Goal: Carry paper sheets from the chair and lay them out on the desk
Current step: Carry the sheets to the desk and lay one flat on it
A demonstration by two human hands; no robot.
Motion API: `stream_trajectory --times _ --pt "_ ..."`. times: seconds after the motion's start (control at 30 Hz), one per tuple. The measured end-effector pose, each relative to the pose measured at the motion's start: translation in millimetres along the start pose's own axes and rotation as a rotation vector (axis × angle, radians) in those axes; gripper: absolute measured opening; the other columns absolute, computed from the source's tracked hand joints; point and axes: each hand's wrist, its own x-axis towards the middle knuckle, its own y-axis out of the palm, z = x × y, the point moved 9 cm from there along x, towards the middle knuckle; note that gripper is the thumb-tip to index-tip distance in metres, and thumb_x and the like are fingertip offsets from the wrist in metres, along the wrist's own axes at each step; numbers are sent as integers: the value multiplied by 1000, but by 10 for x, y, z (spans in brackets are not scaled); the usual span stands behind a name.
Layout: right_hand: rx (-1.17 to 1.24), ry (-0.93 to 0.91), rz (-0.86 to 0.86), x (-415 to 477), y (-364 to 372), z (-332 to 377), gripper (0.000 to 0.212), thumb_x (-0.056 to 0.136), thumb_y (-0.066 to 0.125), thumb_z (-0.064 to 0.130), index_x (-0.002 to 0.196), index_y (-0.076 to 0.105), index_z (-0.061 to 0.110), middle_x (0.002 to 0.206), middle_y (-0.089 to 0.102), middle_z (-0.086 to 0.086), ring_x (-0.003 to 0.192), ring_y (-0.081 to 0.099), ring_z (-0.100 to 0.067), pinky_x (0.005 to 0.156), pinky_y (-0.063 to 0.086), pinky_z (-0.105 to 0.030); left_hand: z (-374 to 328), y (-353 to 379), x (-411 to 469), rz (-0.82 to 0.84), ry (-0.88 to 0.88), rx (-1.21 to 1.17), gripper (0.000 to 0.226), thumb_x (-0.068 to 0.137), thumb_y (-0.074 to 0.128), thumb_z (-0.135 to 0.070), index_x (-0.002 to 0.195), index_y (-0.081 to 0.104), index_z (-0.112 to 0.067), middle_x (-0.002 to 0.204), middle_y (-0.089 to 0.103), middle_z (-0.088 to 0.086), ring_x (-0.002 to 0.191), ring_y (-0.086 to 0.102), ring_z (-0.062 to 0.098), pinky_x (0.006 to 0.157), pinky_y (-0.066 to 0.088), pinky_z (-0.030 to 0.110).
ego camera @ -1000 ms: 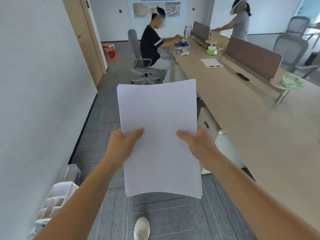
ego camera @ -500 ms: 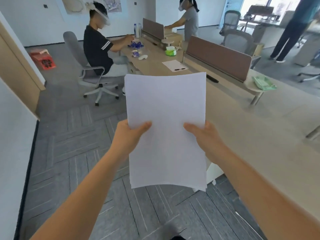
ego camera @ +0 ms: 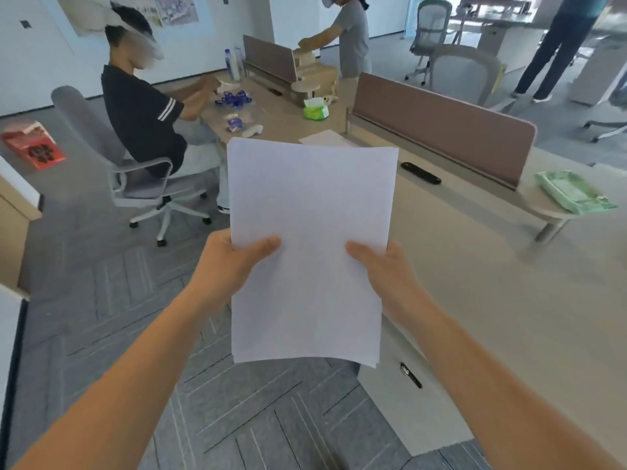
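Observation:
I hold a stack of blank white paper sheets [ego camera: 310, 232] upright in front of me, above the grey floor. My left hand [ego camera: 230, 262] grips its left edge with the thumb on the front. My right hand [ego camera: 386, 269] grips its right edge the same way. The long beige desk [ego camera: 502, 283] stretches along my right side, just past the stack. One more white sheet [ego camera: 324, 137] lies flat on the desk beyond the stack's top edge.
A seated person [ego camera: 149, 110] on a grey office chair [ego camera: 135, 178] works at the desk's far end. A brown divider panel [ego camera: 441, 123], a black remote [ego camera: 420, 173] and a green packet [ego camera: 573, 191] are on the desk. Two other people stand further back. A drawer cabinet [ego camera: 407, 395] sits below the desk edge.
The view has swung right, away from the wall and towards the desk, which now lies closer. Both hands keep the same grip on the stack.

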Motion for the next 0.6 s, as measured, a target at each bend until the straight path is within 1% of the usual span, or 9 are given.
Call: stream_trajectory --times 0.1,0.17,0.23,0.27,0.33,0.43,0.5,0.53,0.6 --pt "-15 15 16 596 248 86 15 95 63 19 107 71 15 101 76 -1 94 72 -20 90 56 -42 110 -176 620 -19 -6 9 16 84 77 -26 97 75 -16 95 78 -6 84 74 9 68 57 21" --pt "-13 14 14 1004 406 122 11 95 64 21 101 71 17 95 77 2 90 73 -18 89 57 -41 203 -255 1082 -7 -11 -11 20 83 78 -27 99 75 -15 98 78 -5 89 74 13 78 59 31" --pt "3 13 -12 1413 526 129 7 94 64 21 92 71 20 85 77 7 82 74 -14 84 58 -39 291 -304 1570 32 -7 -34 24 84 78 -26 104 75 -13 102 77 -3 96 73 16 90 58 40" --pt "7 7 -23 1601 591 145 7 94 64 21 92 71 19 84 77 7 81 74 -14 84 58 -39 328 -327 1811 54 -9 -57 25 84 77 -24 105 75 -12 104 77 -1 98 73 18 94 56 43" --pt "25 -8 -50 1973 710 205 11 94 65 23 99 73 16 92 78 2 87 74 -19 88 57 -43 350 -343 2306 113 -5 -102 25 83 77 -23 105 75 -11 105 77 2 100 73 22 96 54 48" --pt "96 -7 -108 2417 844 318 17 91 68 31 102 73 19 97 77 1 94 74 -23 87 57 -42 339 -330 3001 204 -4 -124 20 81 78 -24 100 76 -18 105 77 1 100 72 22 96 54 48" --pt "159 -41 -140 2659 895 439 26 84 71 41 101 73 21 98 77 2 94 73 -21 82 57 -38 337 -292 3429 256 -20 -171 27 77 79 -25 102 76 -15 104 77 4 98 73 25 93 56 47" --pt "178 -69 -154 2770 901 505 33 80 74 47 100 74 20 98 77 1 93 73 -21 79 58 -36 333 -255 3632 275 -30 -189 29 75 80 -27 101 76 -13 102 77 5 96 74 25 89 57 45" --pt "173 -122 -192 2981 853 589 52 65 81 62 94 78 19 102 76 -5 94 73 -26 78 60 -39 334 -162 3990 298 -31 -209 21 76 80 -24 94 76 -15 95 78 0 88 75 19 77 59 34"
